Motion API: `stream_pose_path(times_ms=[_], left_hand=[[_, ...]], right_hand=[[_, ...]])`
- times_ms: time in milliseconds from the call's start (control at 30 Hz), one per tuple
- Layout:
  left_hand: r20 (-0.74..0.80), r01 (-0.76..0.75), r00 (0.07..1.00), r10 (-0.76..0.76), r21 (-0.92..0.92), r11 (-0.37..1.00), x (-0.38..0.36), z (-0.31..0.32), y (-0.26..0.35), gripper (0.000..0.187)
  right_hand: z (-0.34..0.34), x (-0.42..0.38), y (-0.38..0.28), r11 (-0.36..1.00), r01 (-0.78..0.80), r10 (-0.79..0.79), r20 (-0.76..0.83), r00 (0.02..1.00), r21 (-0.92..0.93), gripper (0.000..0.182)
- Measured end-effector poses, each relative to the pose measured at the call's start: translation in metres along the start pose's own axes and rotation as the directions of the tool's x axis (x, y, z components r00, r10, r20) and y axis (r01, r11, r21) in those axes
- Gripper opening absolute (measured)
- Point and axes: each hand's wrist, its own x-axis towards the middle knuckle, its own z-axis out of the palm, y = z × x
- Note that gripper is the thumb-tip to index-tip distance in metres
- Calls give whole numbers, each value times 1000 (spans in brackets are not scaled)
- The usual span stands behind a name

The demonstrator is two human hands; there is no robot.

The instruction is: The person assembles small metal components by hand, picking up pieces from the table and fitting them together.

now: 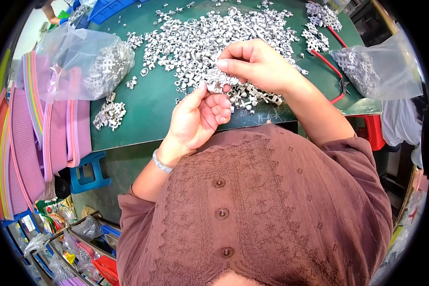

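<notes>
A small cluster of silvery metal castings is pinched in my left hand, between the thumb and fingers, above the table's near side. Just over it, my right hand has thumb and forefinger pressed together. Whatever small thing sits between those fingertips is hidden. Right behind both hands spreads a large heap of loose silvery metal parts, and some lie under my right wrist. The shapes of single pieces are too small to make out.
Red-handled cutters lie at right on the green table. Beside them are joined castings and a clear bag of castings. Another filled bag and a small pile sit left. A blue stool stands below.
</notes>
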Motion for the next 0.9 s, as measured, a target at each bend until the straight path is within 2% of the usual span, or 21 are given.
stream_pose_path(times_ms=[33, 600, 633, 800, 900], left_hand=[[-6, 5, 1000, -5, -3, 1000, 0, 0, 0, 42], [-11, 3, 1000, -3, 26, 1000, 1, -1, 0, 44], [17, -19, 1000, 18, 32, 999, 1, -1, 0, 40], [-36, -144, 988, 153, 194, 970, -5, 0, 2, 24], [-65, -263, 953, 297, 313, 913, -12, 4, 12, 20]], right_hand=[[1, 1, 3, 999, 35, -35, -29, 999, 4, 18], [-1, -1, 1, 998, 10, -11, 7, 1000, 63, 16], [-2, -1, 1, 999, 9, -10, 16, 1000, 50, 16], [-7, -3, -2, 996, 25, -31, 85, 996, 80, 16], [-10, -1, -2, 998, 19, -22, 44, 999, 60, 17]])
